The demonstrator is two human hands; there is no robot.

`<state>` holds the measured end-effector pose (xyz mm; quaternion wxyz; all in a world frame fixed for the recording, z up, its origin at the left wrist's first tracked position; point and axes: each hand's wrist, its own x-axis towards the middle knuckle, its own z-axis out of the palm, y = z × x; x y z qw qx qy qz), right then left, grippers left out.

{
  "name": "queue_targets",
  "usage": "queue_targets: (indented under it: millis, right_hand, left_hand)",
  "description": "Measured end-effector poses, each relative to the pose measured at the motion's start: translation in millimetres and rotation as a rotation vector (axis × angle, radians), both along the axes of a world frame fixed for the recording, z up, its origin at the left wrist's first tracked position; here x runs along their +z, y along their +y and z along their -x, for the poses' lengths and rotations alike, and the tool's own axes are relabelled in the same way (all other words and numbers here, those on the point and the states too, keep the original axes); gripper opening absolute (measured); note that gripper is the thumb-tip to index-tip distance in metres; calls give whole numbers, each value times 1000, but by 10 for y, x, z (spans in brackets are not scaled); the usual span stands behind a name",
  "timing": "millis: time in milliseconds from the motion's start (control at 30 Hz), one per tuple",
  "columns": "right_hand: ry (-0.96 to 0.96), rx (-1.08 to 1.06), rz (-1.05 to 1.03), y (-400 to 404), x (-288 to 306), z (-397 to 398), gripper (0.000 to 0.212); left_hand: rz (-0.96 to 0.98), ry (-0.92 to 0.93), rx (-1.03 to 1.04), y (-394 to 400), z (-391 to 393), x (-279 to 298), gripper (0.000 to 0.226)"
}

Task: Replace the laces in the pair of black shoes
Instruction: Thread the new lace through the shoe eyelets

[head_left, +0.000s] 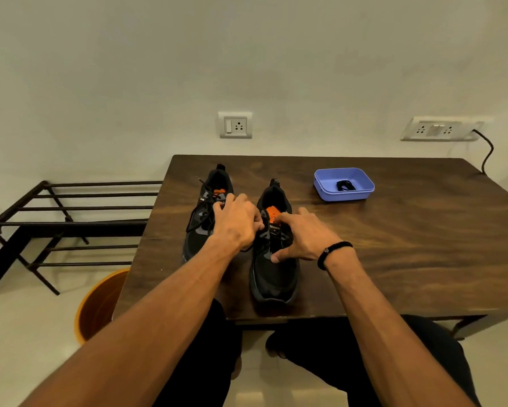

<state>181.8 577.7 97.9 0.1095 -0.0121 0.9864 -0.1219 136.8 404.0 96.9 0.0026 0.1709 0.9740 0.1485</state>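
Note:
Two black shoes with orange tongue labels stand side by side on the dark wooden table (394, 245), toes toward me. The left shoe (201, 230) has a loose black lace (205, 205) trailing over its side. The right shoe (273, 277) is between my hands. My left hand (236, 223) is curled at the right shoe's left eyelets, fingers pinched on its lace. My right hand (304, 237) rests spread on the shoe's right side, index finger near the tongue, thumb lower on the upper. A coiled black lace (346, 185) lies in a purple tray (324, 183).
The purple tray sits at the back right of the table. A black metal rack (70, 218) stands left of the table, with an orange bin (100, 306) on the floor below the table's left corner. A black cable (488, 154) hangs from a wall socket at the far right.

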Motion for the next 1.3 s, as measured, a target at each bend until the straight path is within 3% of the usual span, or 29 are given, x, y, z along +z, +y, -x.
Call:
queue_targets:
  millis: [100,233,333,400,467,533,600,633,733,767,833,900,1000,1067,1167,1300]
  right_hand:
    - [-46,8,33,19,-4,6,84]
    - [-30,21,66,36,21,-1,77]
    - [-44,28,93,48,58,-11,82]
    - [-43,23,142,56,72,-15,82]
    - [-22,-20,241,56,90,-24,73]
    - [4,-105,391,47,121,-30,50]
    - [-4,-216,644,11,192,-64,19]
    - [-45,-268,806,-15,238,-85,12]
    - [-197,-365,1185,-87,337,-106,34]
    - [-243,-375,1285,-96,352,-102,41]
    - [-298,-349,1425,-97,379,-100,47]
    - [-315,-301,1455,-83,406,-139,43]
    - [-260,-327,1534,-19,416,-153,34]
    - [-172,-398,1598,71,437,-124,29]
    - [4,-525,1562,290,480,-88,24]
    - [115,-555,1318,457,451,-114,15]
  left_hand:
    - [45,28,51,-35,-1,-8,12]
    - [-141,135,96,-90,25,-41,15]
    - [-157,-175,68,-152,55,-49,12]
    - [55,-413,-6,-139,15,-63,15]
    - [180,-475,-56,-143,6,-99,26]
    - [150,-486,-69,-178,7,-73,24]
    - [-7,-509,-82,-211,-17,28,20]
    - [-181,-516,-63,-209,-44,98,13]
    - [-965,-684,0,-131,-131,298,22]
    - [-1146,-774,-17,-100,-146,353,25]
    - [-1254,-812,-47,-57,-183,422,27]
    - [-1156,-645,-30,-69,-199,424,23]
    - [-827,-234,73,-145,-144,319,16]
    - [-633,-61,223,-198,-118,257,8]
    - [-403,-21,402,-290,-96,223,5]
    - [-207,-159,343,-290,-127,207,26]
